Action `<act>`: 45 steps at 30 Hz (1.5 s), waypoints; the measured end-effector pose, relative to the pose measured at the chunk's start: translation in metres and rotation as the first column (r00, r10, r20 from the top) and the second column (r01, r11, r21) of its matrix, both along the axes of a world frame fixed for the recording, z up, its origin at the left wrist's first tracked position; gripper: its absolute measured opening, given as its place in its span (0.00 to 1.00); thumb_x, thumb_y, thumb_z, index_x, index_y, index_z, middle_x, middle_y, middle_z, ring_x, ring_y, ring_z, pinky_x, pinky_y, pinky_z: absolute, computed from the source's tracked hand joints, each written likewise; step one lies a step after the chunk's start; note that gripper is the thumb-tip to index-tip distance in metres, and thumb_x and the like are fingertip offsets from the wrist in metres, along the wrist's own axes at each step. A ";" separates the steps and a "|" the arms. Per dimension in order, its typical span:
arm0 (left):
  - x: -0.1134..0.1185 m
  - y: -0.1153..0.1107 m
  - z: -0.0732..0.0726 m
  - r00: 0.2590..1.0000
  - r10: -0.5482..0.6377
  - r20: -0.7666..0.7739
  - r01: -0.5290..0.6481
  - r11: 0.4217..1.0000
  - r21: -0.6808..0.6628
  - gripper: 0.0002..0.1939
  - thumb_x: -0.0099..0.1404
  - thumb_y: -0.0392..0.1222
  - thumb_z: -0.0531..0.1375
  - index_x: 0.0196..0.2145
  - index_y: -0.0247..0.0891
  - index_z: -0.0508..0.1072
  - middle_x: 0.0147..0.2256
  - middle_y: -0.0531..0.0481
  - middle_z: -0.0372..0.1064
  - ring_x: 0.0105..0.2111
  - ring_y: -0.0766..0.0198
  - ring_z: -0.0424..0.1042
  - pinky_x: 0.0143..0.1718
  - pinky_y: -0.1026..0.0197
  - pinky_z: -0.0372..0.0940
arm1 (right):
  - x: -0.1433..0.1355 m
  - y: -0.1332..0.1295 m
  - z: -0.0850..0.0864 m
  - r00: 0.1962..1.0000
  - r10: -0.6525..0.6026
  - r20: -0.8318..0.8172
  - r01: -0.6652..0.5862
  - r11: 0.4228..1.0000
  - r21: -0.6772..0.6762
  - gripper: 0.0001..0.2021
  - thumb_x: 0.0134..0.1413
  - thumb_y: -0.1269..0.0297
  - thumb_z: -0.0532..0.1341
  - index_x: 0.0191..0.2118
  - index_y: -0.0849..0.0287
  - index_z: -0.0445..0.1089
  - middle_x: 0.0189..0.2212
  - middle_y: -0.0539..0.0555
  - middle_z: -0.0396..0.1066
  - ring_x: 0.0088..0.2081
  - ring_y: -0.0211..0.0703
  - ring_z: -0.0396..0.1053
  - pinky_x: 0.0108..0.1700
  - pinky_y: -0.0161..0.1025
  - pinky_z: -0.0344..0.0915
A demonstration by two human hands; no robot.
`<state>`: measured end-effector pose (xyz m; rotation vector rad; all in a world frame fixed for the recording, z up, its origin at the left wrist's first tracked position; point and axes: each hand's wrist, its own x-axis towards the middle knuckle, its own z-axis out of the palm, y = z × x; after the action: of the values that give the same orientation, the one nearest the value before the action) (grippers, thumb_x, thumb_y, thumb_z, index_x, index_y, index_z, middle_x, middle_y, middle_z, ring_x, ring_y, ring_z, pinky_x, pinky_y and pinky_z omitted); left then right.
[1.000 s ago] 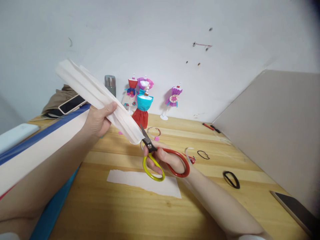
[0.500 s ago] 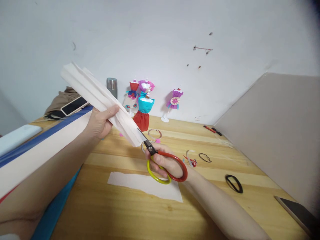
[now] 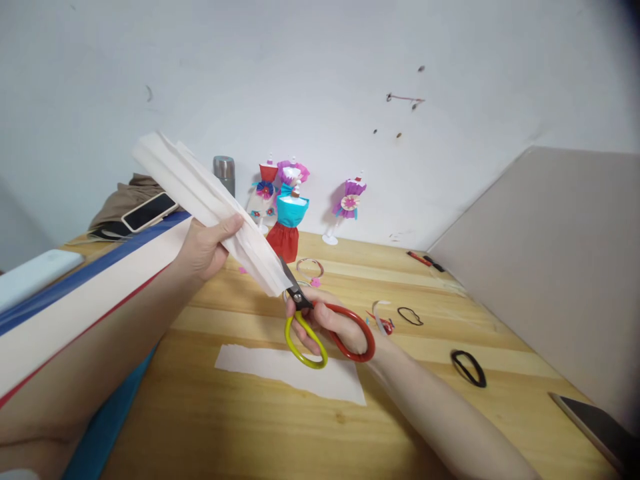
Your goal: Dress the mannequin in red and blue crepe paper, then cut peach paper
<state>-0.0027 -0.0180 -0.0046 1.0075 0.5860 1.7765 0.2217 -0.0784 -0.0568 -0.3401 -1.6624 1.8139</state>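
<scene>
A long folded strip of white paper (image 3: 190,187) slants down to the right in the air, pinched near its middle by my left hand (image 3: 207,250). My right hand (image 3: 330,320) has its fingers in the handles of a pair of scissors (image 3: 299,298), one loop red and the other yellow. The dark blades meet the lower right end of the folded paper. Below, a flat white paper piece (image 3: 295,373) with an uneven edge lies on the wooden table (image 3: 240,427).
Small dress forms in coloured paper (image 3: 285,213) stand by the wall, one more (image 3: 350,203) to their right. Behind my left hand is a metal flask (image 3: 224,175). Phones, rolled sheets (image 3: 115,273), tape rings and a black band (image 3: 469,368) lie around.
The scissor handles have spread wider apart, and the yellow loop has moved left. My left hand and the folded paper have shifted slightly right and down.
</scene>
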 end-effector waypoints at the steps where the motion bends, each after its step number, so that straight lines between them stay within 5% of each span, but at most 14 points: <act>1: 0.001 0.000 0.000 1.000 -0.003 -0.006 0.003 1.000 -0.004 0.19 0.41 0.34 0.73 0.32 0.42 0.73 0.29 0.54 0.74 0.35 0.58 0.74 0.40 0.57 0.71 | 0.000 0.000 0.001 1.000 0.004 0.000 -0.004 1.000 0.004 0.21 0.62 0.43 0.57 0.41 0.60 0.64 0.24 0.48 0.65 0.18 0.31 0.59 0.23 0.33 0.59; 33: 0.008 -0.004 -0.007 0.997 -0.081 -0.006 0.081 0.997 0.002 0.21 0.42 0.33 0.72 0.36 0.40 0.74 0.27 0.55 0.73 0.32 0.60 0.74 0.38 0.58 0.72 | -0.004 -0.004 0.001 0.991 -0.119 0.059 0.121 0.992 -0.044 0.21 0.56 0.43 0.62 0.35 0.60 0.65 0.13 0.40 0.57 0.11 0.27 0.47 0.15 0.30 0.48; 45: 0.008 -0.003 -0.007 0.997 -0.071 -0.010 0.071 0.997 -0.022 0.23 0.41 0.35 0.74 0.36 0.40 0.73 0.27 0.55 0.72 0.31 0.61 0.73 0.36 0.59 0.71 | 0.000 -0.001 -0.003 1.000 0.009 -0.006 -0.009 1.000 -0.012 0.24 0.60 0.41 0.58 0.42 0.61 0.65 0.23 0.46 0.63 0.17 0.30 0.58 0.21 0.32 0.58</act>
<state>0.0056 -0.0209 -0.0114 1.0116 0.5676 1.7001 0.2213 -0.0792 -0.0602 -0.3321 -1.6521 1.8308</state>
